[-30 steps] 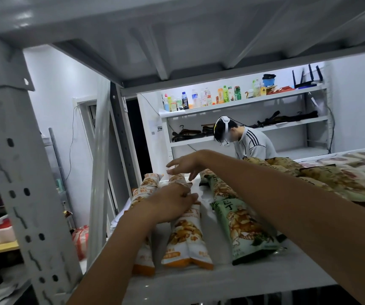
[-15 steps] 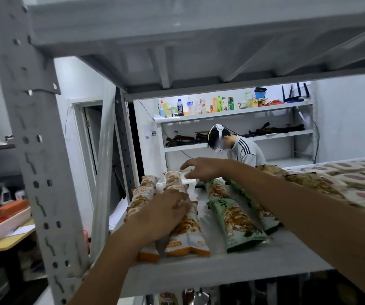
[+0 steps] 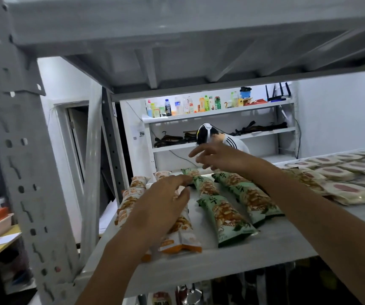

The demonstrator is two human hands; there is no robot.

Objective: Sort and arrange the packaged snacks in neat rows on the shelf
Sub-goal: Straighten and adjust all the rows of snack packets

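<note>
Lifting off the far end of the rows, your right hand point(image 3: 219, 157) now hangs in the air above the back of the green packs point(image 3: 225, 219), fingers spread and nearly straight, holding nothing. Half a second ago it was down on those far packs.

Your left hand point(image 3: 161, 203) has barely moved. It lies over the inner row of the orange packs point(image 3: 183, 241) with its fingers loosely bent, gripping nothing. You cannot tell from here whether the palm presses the pack or only hovers on it.

The snacks lie flat on the shelf point(image 3: 265, 249). There are two orange rows at the left and two green rows just beside them, each running from the front edge toward the back. The pale packs point(image 3: 349, 190) are spread out well to the right.

The release suggests the far green packs are where you wanted them. The green rows still splay a little apart toward the front, and the nearest green pack sits at a slight angle. Squaring those looks like the next job, while your left hand keeps the orange row from sliding.
</note>
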